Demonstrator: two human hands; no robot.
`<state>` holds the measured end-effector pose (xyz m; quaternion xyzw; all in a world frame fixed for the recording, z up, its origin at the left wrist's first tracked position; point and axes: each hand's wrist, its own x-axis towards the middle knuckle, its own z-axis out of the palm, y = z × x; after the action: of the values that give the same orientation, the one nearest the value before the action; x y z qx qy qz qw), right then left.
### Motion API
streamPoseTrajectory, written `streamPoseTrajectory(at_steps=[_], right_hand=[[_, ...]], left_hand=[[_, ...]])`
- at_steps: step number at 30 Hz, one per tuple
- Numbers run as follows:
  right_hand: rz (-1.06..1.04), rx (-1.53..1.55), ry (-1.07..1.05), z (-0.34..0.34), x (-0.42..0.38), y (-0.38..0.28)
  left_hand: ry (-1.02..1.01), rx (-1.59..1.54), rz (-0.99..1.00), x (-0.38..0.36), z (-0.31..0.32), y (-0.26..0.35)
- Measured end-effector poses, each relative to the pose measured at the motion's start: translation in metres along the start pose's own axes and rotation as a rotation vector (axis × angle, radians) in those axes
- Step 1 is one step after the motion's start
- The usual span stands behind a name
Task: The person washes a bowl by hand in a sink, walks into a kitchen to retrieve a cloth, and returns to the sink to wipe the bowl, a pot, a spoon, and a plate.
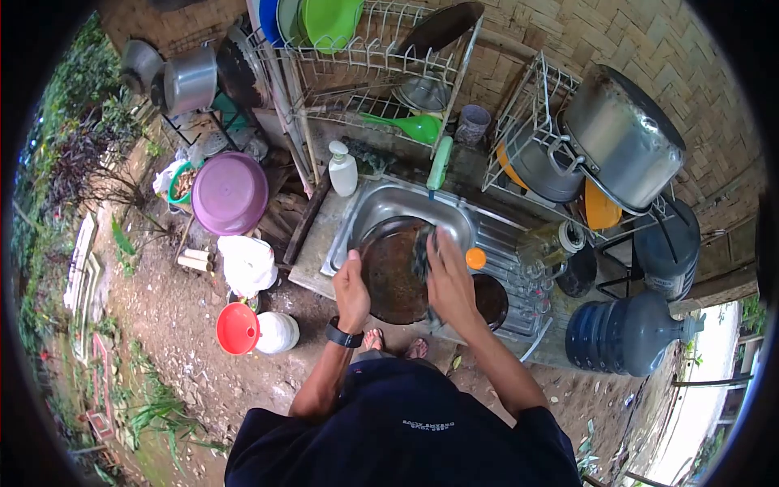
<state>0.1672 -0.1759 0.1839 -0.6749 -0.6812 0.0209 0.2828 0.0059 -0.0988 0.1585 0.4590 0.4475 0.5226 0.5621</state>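
Observation:
A round, brown-stained dark pan [389, 276] is tilted up over the front of the metal sink [380, 203]. My left hand [351, 294], with a black watch at the wrist, grips the pan's left rim, thumb pointing up. Against the pan's right side, my right hand [452, 286] presses a dark scouring pad [419, 258], its fingers closed over it. An orange lid [475, 258] lies just right of that hand on the ridged drainboard [497, 235]. Near my right wrist rests a second dark round pan [492, 299].
Drinking glasses [537, 299] and a glass jar [552, 243] stand on the drainboard's right. A white pump bottle [343, 174] is at the sink's back left. Behind are a dish rack [369, 61] and a big pot [621, 134]. Blue water jugs [621, 333] lie right.

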Motion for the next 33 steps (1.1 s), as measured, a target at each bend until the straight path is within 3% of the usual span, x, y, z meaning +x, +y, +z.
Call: streamPoseTrajectory(at_steps=[2, 3, 6, 7, 10, 11, 14, 17, 20, 22, 23, 24, 26, 29, 33], right_hand=[[0.074, -0.012, 0.178, 0.009, 0.03, -0.004], [0.033, 0.044, 0.168, 0.015, 0.038, -0.016], [-0.163, 0.271, 0.041, 0.036, 0.034, -0.052], [-0.179, 0.316, -0.025, 0.032, 0.026, -0.057], [-0.255, 0.332, -0.197, 0.022, 0.0, -0.048], [-0.289, 0.313, -0.243, 0.018, -0.007, -0.038], [-0.366, 0.225, -0.248, 0.005, -0.031, -0.001], [-0.151, -0.018, -0.031, -0.012, -0.006, 0.011], [0.0, -0.023, 0.14, 0.008, 0.034, -0.01], [-0.094, 0.078, 0.083, 0.031, 0.038, -0.034], [-0.135, 0.32, 0.034, 0.039, 0.031, -0.048], [-0.164, 0.332, -0.047, 0.03, 0.022, -0.055], [-0.184, 0.391, -0.162, 0.025, 0.0, -0.054], [-0.36, 0.295, -0.236, 0.01, -0.034, -0.016], [-0.175, 0.02, -0.041, -0.009, -0.026, 0.026]], left_hand=[[-0.052, 0.108, 0.022, -0.005, 0.005, 0.0], [-0.066, 0.076, -0.004, -0.006, 0.009, -0.002], [0.094, -0.156, -0.093, -0.001, 0.018, -0.004], [0.0, -0.491, -0.211, 0.002, 0.012, 0.0], [-0.025, -0.149, -0.204, 0.006, -0.005, -0.018], [0.047, -0.192, -0.215, 0.006, -0.004, -0.023], [-0.039, -0.052, -0.134, 0.011, -0.013, -0.012], [-0.107, 0.011, -0.143, 0.008, -0.009, 0.001], [-0.14, 0.097, -0.108, 0.002, 0.006, 0.003], [-0.119, 0.206, -0.184, 0.003, 0.004, -0.008], [-0.038, 0.015, -0.148, -0.001, 0.016, 0.013], [0.032, -0.256, -0.176, 0.002, 0.017, 0.012], [-0.054, -0.042, -0.093, 0.009, -0.007, -0.014], [-0.022, -0.021, -0.101, 0.013, -0.014, -0.011], [-0.234, 0.098, -0.157, 0.005, -0.017, 0.01]])
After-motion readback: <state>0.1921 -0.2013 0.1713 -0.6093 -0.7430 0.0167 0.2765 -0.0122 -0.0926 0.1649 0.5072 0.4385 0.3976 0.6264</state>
